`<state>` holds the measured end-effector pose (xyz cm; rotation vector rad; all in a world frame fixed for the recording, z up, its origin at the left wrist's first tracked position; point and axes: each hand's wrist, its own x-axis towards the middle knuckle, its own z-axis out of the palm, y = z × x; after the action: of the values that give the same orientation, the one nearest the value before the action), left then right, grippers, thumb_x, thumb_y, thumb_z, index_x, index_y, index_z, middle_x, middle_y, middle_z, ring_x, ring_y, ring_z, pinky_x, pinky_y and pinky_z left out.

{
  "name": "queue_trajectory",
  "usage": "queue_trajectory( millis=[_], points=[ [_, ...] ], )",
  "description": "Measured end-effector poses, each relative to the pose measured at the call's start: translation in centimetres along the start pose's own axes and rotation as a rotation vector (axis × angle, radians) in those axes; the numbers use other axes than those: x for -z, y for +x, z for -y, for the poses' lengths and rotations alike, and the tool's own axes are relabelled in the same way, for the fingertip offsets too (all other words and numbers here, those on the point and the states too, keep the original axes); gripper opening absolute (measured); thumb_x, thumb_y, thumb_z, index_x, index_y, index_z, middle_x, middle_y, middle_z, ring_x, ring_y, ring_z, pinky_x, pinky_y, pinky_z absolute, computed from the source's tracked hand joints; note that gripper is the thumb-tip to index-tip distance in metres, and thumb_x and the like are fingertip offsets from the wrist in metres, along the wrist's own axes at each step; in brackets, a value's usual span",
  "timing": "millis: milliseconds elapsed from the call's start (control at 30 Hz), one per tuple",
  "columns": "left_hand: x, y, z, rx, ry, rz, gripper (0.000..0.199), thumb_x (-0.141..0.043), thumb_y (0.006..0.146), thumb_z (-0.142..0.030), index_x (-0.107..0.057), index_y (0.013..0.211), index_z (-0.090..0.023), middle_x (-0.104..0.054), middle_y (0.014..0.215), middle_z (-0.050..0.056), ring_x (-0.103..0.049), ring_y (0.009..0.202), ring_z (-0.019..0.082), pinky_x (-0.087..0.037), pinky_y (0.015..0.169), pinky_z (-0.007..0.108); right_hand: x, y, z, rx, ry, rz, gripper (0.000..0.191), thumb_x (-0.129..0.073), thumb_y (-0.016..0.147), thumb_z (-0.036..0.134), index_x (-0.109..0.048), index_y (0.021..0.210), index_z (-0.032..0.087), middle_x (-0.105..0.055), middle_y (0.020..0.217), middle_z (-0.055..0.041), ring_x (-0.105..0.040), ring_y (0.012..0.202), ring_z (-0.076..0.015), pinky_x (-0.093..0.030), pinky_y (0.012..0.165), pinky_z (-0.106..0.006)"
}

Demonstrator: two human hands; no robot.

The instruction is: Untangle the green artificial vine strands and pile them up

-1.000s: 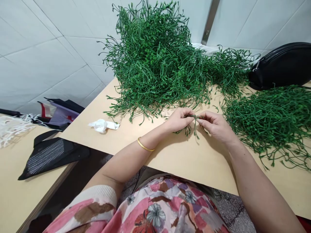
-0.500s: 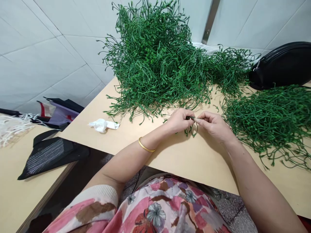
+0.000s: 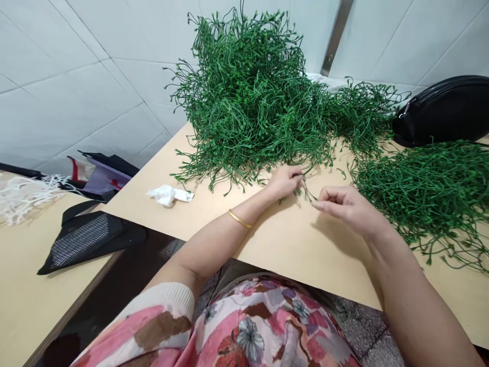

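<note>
Our left hand [image 3: 284, 182] was closed round a few thin green stems [image 3: 311, 196], and our right hand [image 3: 338, 205] pinched one end, over the surface's [image 3: 284, 239] near side. On the far side stood a tall stem heap [image 3: 248, 97], with a lower pile [image 3: 428, 186] to the right and crumpled white tissue [image 3: 164, 195] to the left

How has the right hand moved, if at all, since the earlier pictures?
Yes. Judged against the big green pile, the right hand has moved away from it, toward the person's body and slightly right.
</note>
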<state>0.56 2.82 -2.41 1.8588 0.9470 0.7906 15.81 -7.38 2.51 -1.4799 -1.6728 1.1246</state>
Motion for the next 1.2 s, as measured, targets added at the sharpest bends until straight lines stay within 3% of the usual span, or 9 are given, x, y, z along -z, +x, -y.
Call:
queue_trajectory(
  millis=[67, 233, 400, 533, 733, 867, 1067, 1200],
  points=[
    [0.3, 0.2, 0.5, -0.003, 0.027, -0.092, 0.017, -0.049, 0.073, -0.021, -0.048, 0.058, -0.015, -0.042, 0.055, -0.003, -0.037, 0.058, 0.009, -0.030, 0.058, 0.024, 0.3, -0.4, 0.2, 0.043, 0.074, 0.022, 0.035, -0.066, 0.069, 0.046, -0.052, 0.056, 0.017, -0.038, 0.050, 0.0047, -0.031, 0.047, -0.0065, -0.023, 0.045, -0.023],
    [0.2, -0.6, 0.6, -0.022, -0.129, 0.086, 0.018, -0.052, 0.076, -0.028, -0.053, 0.065, -0.014, -0.043, 0.057, -0.004, -0.037, 0.056, 0.008, -0.031, 0.058, 0.023, 0.7, 1.1, -1.9, -0.006, 0.327, -0.330, 0.034, -0.074, 0.062, 0.044, -0.051, 0.065, 0.019, -0.038, 0.048, 0.0074, -0.032, 0.041, -0.0058, -0.023, 0.042, -0.023],
    [-0.3, -1.2, 0.1, -0.045, -0.161, 0.109, 0.017, -0.054, 0.075, -0.028, -0.055, 0.068, -0.013, -0.045, 0.057, -0.004, -0.039, 0.056, 0.008, -0.031, 0.058, 0.023, -0.1, 2.3, -3.2, 0.015, 0.322, -0.481, 0.029, -0.065, 0.070, 0.047, -0.058, 0.071, 0.018, -0.036, 0.050, 0.0070, -0.030, 0.043, -0.0066, -0.024, 0.043, -0.023],
    [-0.5, -1.4, -0.2, -0.004, -0.201, 0.061, 0.018, -0.056, 0.076, -0.028, -0.053, 0.066, -0.014, -0.046, 0.055, -0.004, -0.039, 0.054, 0.007, -0.031, 0.056, 0.023, -0.9, 2.1, -2.9, 0.022, 0.214, -0.415, 0.029, -0.061, 0.073, 0.045, -0.060, 0.070, 0.017, -0.045, 0.058, 0.0034, -0.032, 0.048, -0.0068, -0.027, 0.045, -0.024],
    [-0.7, -1.5, -0.6, 0.008, -0.287, -0.081, 0.021, -0.058, 0.075, -0.028, -0.046, 0.064, -0.016, -0.044, 0.054, -0.006, -0.037, 0.050, 0.006, -0.031, 0.053, 0.021, -1.5, 2.2, -2.7, -0.076, 0.286, -0.323, 0.033, -0.069, 0.064, 0.046, -0.061, 0.071, 0.015, -0.045, 0.056, 0.0044, -0.031, 0.050, -0.0069, -0.026, 0.047, -0.024],
    [-0.8, -1.7, -0.8, -0.015, -0.289, 0.007, 0.024, -0.059, 0.076, -0.031, -0.047, 0.064, -0.015, -0.047, 0.053, -0.005, -0.040, 0.051, 0.006, -0.033, 0.053, 0.021, -2.0, 2.5, -2.5, -0.041, 0.303, -0.235, 0.034, -0.070, 0.062, 0.044, -0.061, 0.080, 0.015, -0.052, 0.067, 0.0019, -0.035, 0.054, -0.0073, -0.026, 0.050, -0.024],
    [-0.6, -2.0, -1.1, -0.032, -0.239, 0.151, 0.027, -0.048, 0.083, -0.034, -0.050, 0.066, -0.013, -0.051, 0.057, -0.002, -0.044, 0.054, 0.007, -0.035, 0.055, 0.021, -2.0, 2.6, -2.8, -0.067, 0.330, -0.171, 0.032, -0.065, 0.067, 0.047, -0.049, 0.065, 0.019, -0.039, 0.051, 0.0065, -0.025, 0.045, -0.0061, -0.020, 0.045, -0.023],
    [-0.3, -1.7, -0.7, -0.063, -0.040, 0.138, 0.023, -0.047, 0.082, -0.030, -0.055, 0.069, -0.014, -0.050, 0.058, -0.002, -0.043, 0.056, 0.009, -0.035, 0.057, 0.023, -1.7, 2.2, -2.6, -0.021, 0.141, -0.126, 0.029, -0.053, 0.077, 0.046, -0.049, 0.067, 0.019, -0.040, 0.053, 0.0044, -0.033, 0.049, -0.0092, -0.029, 0.050, -0.024]
  ],
)
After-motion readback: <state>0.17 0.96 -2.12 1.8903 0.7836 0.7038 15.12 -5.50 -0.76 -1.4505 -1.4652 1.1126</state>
